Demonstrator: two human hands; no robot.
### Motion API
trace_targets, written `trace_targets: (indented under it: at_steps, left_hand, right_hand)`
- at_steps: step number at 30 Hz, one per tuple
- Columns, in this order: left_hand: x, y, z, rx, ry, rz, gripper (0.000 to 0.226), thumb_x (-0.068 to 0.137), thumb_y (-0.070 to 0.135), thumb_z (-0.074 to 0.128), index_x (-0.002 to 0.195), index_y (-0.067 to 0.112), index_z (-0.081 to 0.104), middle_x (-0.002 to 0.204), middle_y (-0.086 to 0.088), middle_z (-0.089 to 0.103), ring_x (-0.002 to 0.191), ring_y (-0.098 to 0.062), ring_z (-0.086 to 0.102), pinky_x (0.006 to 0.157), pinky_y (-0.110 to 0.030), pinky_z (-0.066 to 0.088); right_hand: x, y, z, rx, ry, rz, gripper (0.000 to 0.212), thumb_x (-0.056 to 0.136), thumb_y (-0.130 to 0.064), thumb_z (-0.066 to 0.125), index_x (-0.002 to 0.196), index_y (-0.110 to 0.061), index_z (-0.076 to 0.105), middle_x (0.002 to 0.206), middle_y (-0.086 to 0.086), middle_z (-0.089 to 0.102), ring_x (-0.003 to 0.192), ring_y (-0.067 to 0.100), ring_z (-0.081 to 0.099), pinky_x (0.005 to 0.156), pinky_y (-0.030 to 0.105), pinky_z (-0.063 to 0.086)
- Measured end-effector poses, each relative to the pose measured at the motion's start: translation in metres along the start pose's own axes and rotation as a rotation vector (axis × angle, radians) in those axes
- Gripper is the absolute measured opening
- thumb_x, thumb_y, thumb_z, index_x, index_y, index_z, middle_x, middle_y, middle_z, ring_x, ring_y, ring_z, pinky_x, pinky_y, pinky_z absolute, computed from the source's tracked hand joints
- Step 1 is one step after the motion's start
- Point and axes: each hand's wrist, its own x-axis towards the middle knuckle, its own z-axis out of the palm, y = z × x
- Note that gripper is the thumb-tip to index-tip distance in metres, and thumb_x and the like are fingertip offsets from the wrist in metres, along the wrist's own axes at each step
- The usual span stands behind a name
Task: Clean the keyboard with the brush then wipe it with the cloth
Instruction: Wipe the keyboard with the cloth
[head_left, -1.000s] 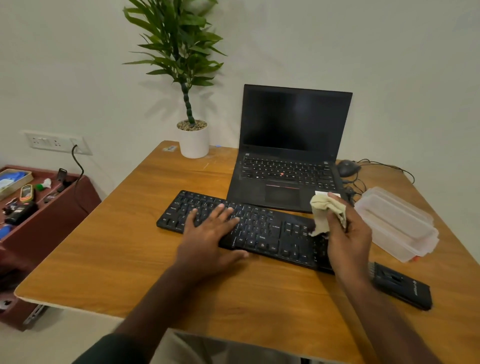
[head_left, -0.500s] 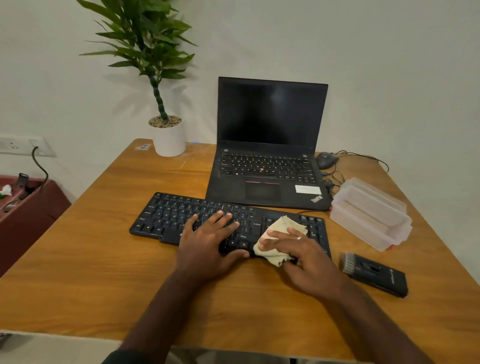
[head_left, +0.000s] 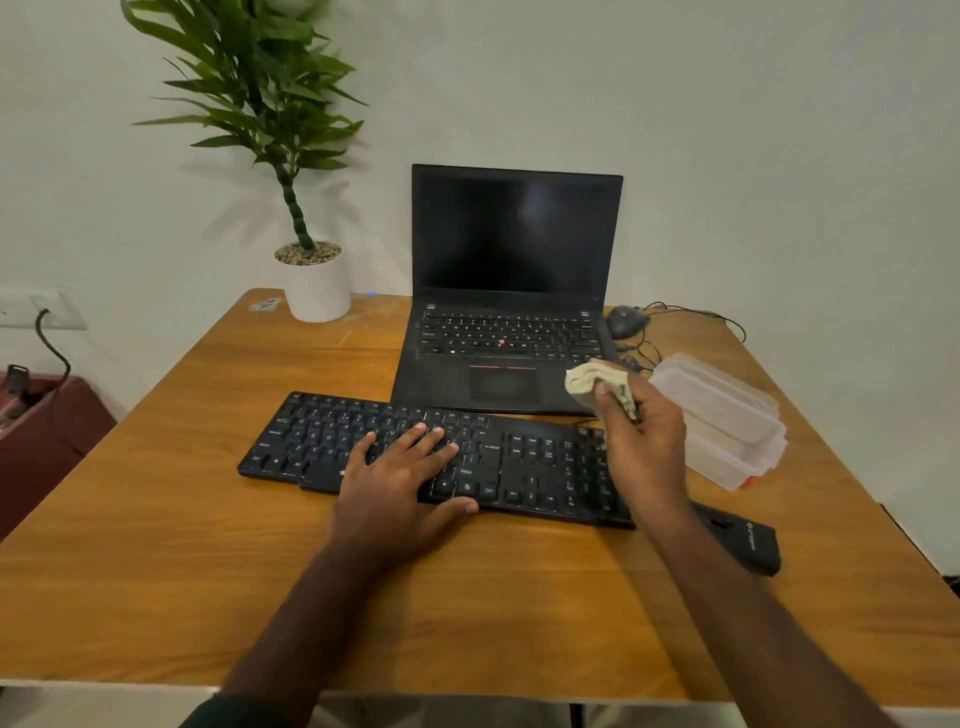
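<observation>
The left hand (head_left: 402, 480) lies flat on the middle of the keyboard (head_left: 441, 457), fingers straight and spread over the keys, thumb at the near edge, pinning it to the table (head_left: 156, 571). The right hand (head_left: 641, 447) is raised above the keyboard's right end, fingers and thumb curled round the bunched cloth (head_left: 597, 387), which hangs clear of the keys. The brush (head_left: 748, 540) lies on the table just right of the keyboard's near right corner, partly hidden by the right forearm; it looks set aside, so the wiping stage is probably the one in hand.

To wipe well, bring the cloth down flat onto the right-hand keys and draw it along the rows with light, even pressure while the left hand keeps the board from sliding, then shift that hand so the middle keys get their pass too.

Beyond the keyboard an open laptop (head_left: 511, 291) stands with a dark screen. Right of the keyboard sit stacked clear tubs (head_left: 727, 421); farther back, a mouse (head_left: 626, 319) with loose cable. Back left of the keyboard a potted plant (head_left: 317, 283) stands against a pale wall.
</observation>
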Motion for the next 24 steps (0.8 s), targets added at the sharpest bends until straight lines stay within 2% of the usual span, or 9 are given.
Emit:
trace_targets:
  at_steps: [2,5,7,11,14,17,19,22,24]
  left_hand:
    - [0.0,0.0,0.001,-0.01,0.025,0.005,0.106,0.068,0.096,0.0,0.148,0.039,0.04,0.16,0.013,0.03,0.149,-0.003,0.016,0.123,-0.049,0.003]
    - [0.0,0.0,0.002,-0.013,0.052,0.001,0.102,0.071,0.095,0.004,0.146,0.038,0.043,0.157,0.011,0.035,0.148,-0.006,0.021,0.122,-0.053,0.009]
    - [0.001,-0.001,0.004,0.001,0.062,-0.011,0.1,0.072,0.094,0.005,0.146,0.039,0.044,0.157,0.011,0.036,0.148,-0.006,0.023,0.121,-0.053,0.011]
    - [0.001,-0.003,0.005,0.012,0.07,-0.021,0.101,0.071,0.095,0.005,0.145,0.039,0.044,0.157,0.012,0.037,0.148,-0.006,0.023,0.121,-0.052,0.01]
    - [0.002,-0.002,0.004,0.007,0.069,-0.02,0.101,0.07,0.095,0.005,0.146,0.04,0.043,0.157,0.013,0.034,0.148,-0.006,0.022,0.122,-0.051,0.009]
    - [0.001,-0.003,0.004,0.007,0.068,-0.02,0.094,0.074,0.093,0.012,0.147,0.04,0.041,0.158,0.013,0.033,0.149,-0.005,0.02,0.122,-0.05,0.007]
    - [0.002,-0.004,0.006,0.006,0.064,-0.016,0.091,0.075,0.091,0.015,0.147,0.04,0.039,0.159,0.013,0.032,0.149,-0.005,0.019,0.122,-0.05,0.005]
    - [0.002,-0.005,0.007,-0.002,0.085,-0.01,0.088,0.078,0.09,0.021,0.147,0.039,0.041,0.158,0.012,0.033,0.148,-0.006,0.02,0.122,-0.051,0.006]
    - [0.001,-0.005,0.008,0.001,0.086,-0.005,0.087,0.079,0.089,0.022,0.147,0.039,0.041,0.158,0.012,0.034,0.148,-0.006,0.021,0.122,-0.051,0.006]
  right_hand:
    - [-0.009,0.002,0.004,-0.167,-0.113,-0.151,0.038,0.098,-0.013,0.062,0.134,-0.025,0.064,0.118,-0.007,0.072,0.095,-0.005,0.063,0.077,0.016,0.052]
    - [-0.034,0.009,0.021,-0.572,-0.424,-0.151,0.047,0.1,-0.018,0.058,0.142,-0.037,0.051,0.147,-0.008,0.054,0.136,0.011,0.045,0.119,0.042,0.034]
    - [-0.048,0.01,0.029,-0.729,-0.551,-0.173,0.049,0.102,-0.019,0.054,0.146,-0.038,0.047,0.156,-0.012,0.041,0.15,0.011,0.026,0.127,0.036,0.007]
    - [-0.048,0.01,0.011,-0.576,-0.73,-0.301,0.054,0.097,-0.01,0.055,0.142,-0.038,0.052,0.146,-0.036,0.033,0.134,-0.03,0.008,0.124,0.017,0.002]
    - [-0.041,0.016,-0.011,-0.448,-0.897,-0.267,0.041,0.095,-0.011,0.059,0.125,-0.038,0.068,0.135,-0.035,0.051,0.133,-0.024,0.028,0.12,0.015,0.005]
    - [-0.038,0.013,-0.023,-0.232,-0.765,0.073,0.022,0.099,-0.014,0.06,0.108,-0.028,0.075,0.111,-0.015,0.073,0.113,0.001,0.062,0.113,0.037,0.041]
    - [-0.03,0.008,-0.027,-0.031,-0.524,0.23,0.02,0.101,-0.015,0.057,0.106,-0.024,0.073,0.102,-0.01,0.076,0.101,0.006,0.068,0.099,0.036,0.052]
    - [-0.017,0.002,-0.027,-0.03,-0.159,0.097,0.02,0.101,-0.019,0.058,0.111,-0.031,0.071,0.101,-0.01,0.075,0.099,0.002,0.068,0.088,0.028,0.055]
    - [-0.011,0.006,-0.023,-0.149,-0.076,-0.099,0.029,0.098,-0.012,0.063,0.119,-0.029,0.071,0.109,-0.011,0.075,0.103,0.001,0.066,0.088,0.023,0.053]
